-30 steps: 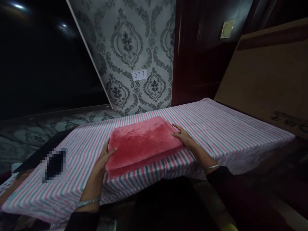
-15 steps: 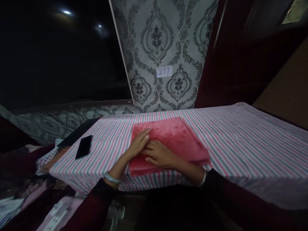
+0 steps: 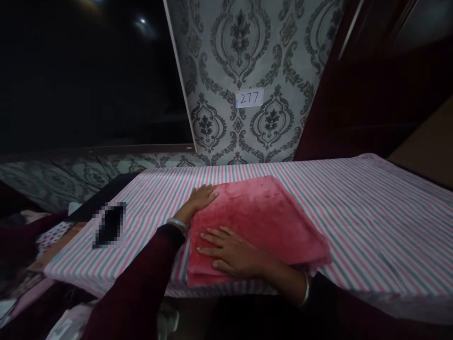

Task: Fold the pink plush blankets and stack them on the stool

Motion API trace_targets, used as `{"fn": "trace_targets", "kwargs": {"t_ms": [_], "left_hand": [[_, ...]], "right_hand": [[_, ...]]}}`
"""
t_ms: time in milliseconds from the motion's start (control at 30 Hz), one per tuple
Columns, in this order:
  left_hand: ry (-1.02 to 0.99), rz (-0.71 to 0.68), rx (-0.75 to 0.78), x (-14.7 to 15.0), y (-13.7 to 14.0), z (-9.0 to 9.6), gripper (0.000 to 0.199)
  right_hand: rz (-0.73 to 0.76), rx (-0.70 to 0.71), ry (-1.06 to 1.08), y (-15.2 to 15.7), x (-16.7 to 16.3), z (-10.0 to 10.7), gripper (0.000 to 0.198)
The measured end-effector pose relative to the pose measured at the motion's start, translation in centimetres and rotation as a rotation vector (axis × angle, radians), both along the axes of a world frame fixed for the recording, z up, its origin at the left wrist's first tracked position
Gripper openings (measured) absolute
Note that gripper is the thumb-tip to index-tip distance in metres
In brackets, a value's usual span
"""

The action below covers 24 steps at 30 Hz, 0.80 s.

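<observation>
A folded, plush pinkish-red cloth (image 3: 262, 222) lies in a thick flat stack near the front edge of the striped table cover (image 3: 354, 212). My left hand (image 3: 202, 197) rests at the stack's far left corner, fingers stretched out over its edge. Flat on the near left part of the cloth lies my right hand (image 3: 233, 252), its fingers spread. Neither hand grips anything. Each wrist wears a light bangle, and dark red sleeves cover my arms.
Left on the table is a pixelated dark object (image 3: 109, 225). A large black television screen (image 3: 88, 80) stands behind it. A paper marked 277 (image 3: 249, 97) is stuck to the patterned wall. Clothes and other items lie blurred at lower left.
My hands, which were close together on the cloth, have moved apart. The left went to the far left corner, and the right lies flat with fingers spread. The view has shifted slightly.
</observation>
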<state>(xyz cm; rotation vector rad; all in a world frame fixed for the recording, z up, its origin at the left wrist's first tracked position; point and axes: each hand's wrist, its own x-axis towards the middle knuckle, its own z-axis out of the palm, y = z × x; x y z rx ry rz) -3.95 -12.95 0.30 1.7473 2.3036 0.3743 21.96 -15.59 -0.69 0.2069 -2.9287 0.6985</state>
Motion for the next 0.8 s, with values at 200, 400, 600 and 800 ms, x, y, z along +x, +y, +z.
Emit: {"fn": "trace_targets", "kwargs": {"t_ms": [200,400,600,800], "left_hand": [[-0.018,0.135,0.063,-1.9,1.6,0.1,0.047],[0.147,0.148,0.195,0.7,0.9,3.6,0.053],[0.088,-0.372,0.079,8.2,1.1,5.0,0.054],[0.197,-0.48,-0.005,12.6,3.1,1.1,0.068]], "right_hand": [[-0.022,0.021,0.012,0.1,-0.2,-0.1,0.053],[-0.047,0.037,0.053,0.1,0.3,1.6,0.052],[-0.174,0.111,0.112,3.2,5.1,4.0,0.048],[-0.2,0.205,0.069,5.0,7.4,0.0,0.051]]}}
